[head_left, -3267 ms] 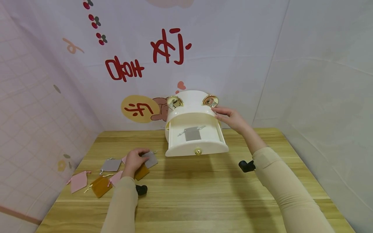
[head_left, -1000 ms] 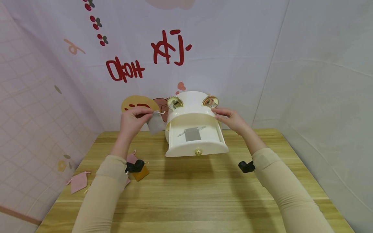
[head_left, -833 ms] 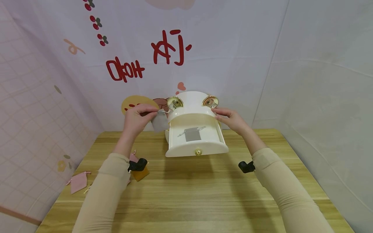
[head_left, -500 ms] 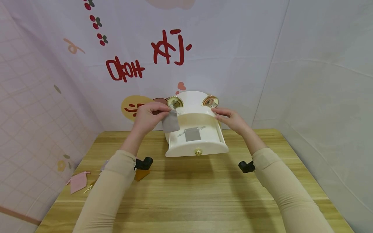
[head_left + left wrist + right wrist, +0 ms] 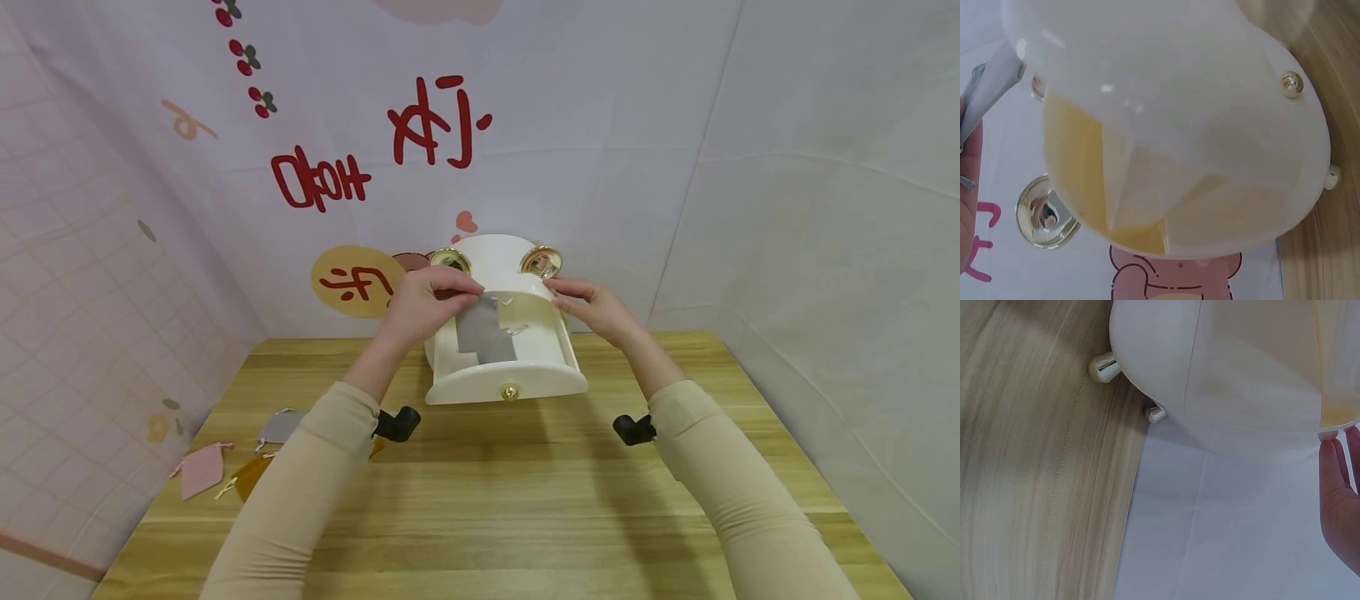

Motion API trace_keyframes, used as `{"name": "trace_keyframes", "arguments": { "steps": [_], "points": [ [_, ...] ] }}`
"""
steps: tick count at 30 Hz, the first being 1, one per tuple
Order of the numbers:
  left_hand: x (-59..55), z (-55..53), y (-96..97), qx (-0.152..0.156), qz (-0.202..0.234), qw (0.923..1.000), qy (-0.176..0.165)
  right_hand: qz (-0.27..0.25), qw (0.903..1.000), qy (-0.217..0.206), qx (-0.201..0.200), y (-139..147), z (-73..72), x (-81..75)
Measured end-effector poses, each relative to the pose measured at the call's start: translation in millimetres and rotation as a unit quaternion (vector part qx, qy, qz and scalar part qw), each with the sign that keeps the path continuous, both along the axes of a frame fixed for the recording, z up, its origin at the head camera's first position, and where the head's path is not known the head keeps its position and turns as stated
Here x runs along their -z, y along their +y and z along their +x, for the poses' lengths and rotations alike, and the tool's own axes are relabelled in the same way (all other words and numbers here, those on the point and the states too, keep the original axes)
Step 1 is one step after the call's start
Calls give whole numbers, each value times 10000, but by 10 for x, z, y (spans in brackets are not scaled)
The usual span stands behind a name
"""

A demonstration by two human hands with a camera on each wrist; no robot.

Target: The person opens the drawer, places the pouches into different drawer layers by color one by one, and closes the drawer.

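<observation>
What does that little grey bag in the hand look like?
The grey pouch is a small, flat, square bag of soft-looking cloth with a thin pale drawstring at its top. The left hand pinches its top edge, so it hangs upright over the open drawer of the white box. It partly hides another grey pouch lying inside.

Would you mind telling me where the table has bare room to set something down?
The table is bare in front of the box, between the sleeves, and right of the box. The left edge is crowded with pouches.
</observation>
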State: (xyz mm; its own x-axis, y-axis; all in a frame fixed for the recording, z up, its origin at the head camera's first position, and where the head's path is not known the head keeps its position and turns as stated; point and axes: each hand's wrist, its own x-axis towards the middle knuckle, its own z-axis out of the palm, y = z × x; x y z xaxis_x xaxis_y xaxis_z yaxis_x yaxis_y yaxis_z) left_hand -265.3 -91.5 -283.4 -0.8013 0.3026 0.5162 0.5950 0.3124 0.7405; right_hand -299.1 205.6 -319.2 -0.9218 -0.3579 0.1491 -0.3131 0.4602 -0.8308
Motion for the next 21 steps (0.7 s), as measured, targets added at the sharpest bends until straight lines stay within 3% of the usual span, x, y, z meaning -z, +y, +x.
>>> {"name": "trace_keyframes", "arguments": {
  "steps": [13, 21],
  "points": [
    [0, 12, 93, -56, -324, 9994, -116, -9, 10000, -47, -6, -14, 10, -13],
    [152, -51, 80, -397, -822, 9951, -376, -35, 10000, 29, -46, -7, -1, 7]
  ]
}}
